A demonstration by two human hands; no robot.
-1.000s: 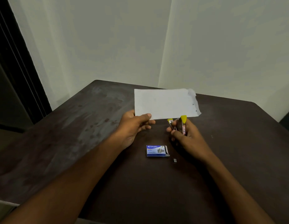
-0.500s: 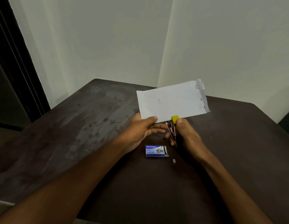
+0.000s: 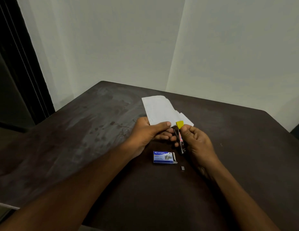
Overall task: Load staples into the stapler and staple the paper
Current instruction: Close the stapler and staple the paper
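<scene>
A dark brown table [image 3: 78, 147] fills the lower part of the view and stands in the corner of two pale walls [image 3: 112, 47]. Its top has worn, grey patches on the left side.

Above the middle of the table, the white paper [image 3: 159, 110] is held up at a tilt, with its near edge down and its right side folded or crumpled. The left hand [image 3: 145, 134] holds it by the lower edge: the thumb lies on top of the sheet, and the other fingers are curled under it.

The right hand [image 3: 195, 140] is closed around the stapler [image 3: 180, 137], just beside the left hand. The stapler is dark with a red and white label, and its yellow tip touches the lower right part of the paper. I cannot tell if the paper is between its two parts.

Near the wrists, a small blue staple box [image 3: 163, 157] lies flat on the table with its right flap open. Just beside it, to the right, lies a short strip of staples [image 3: 182, 168].
</scene>
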